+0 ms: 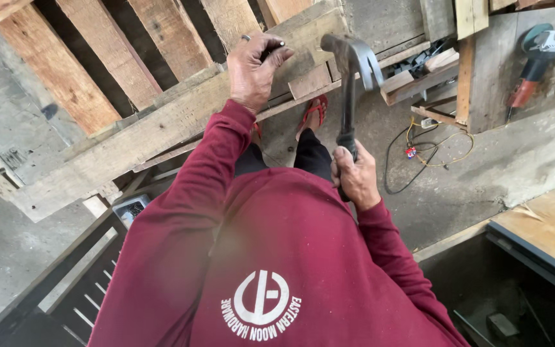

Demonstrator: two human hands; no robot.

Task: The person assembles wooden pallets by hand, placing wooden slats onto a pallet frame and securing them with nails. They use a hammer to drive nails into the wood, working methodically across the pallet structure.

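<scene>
Fingers (348, 168) of the right hand (356, 177) wrap shut around the lower end of a claw hammer (349, 83), gripping low on the dark handle, probably for leverage in a swing. The hammer stands nearly upright, its metal head raised just beside the edge of a wooden pallet (162, 122) and level with the other hand. Farther out, the left hand (252, 71) rests on the pallet's long weathered edge board, fingers curled and pinching a small dark thing against the wood (too small to tell whether it is a nail or a pencil), seemingly to steady it in place. Both arms wear a maroon sleeve (207, 167). Below the pallet, a foot in a red sandal (315, 112) stands on the concrete floor (515, 167). Beyond it, loose cables (428, 151) lie on the floor, and an angle grinder (534, 61) rests well apart at the far right beside more timber.
</scene>
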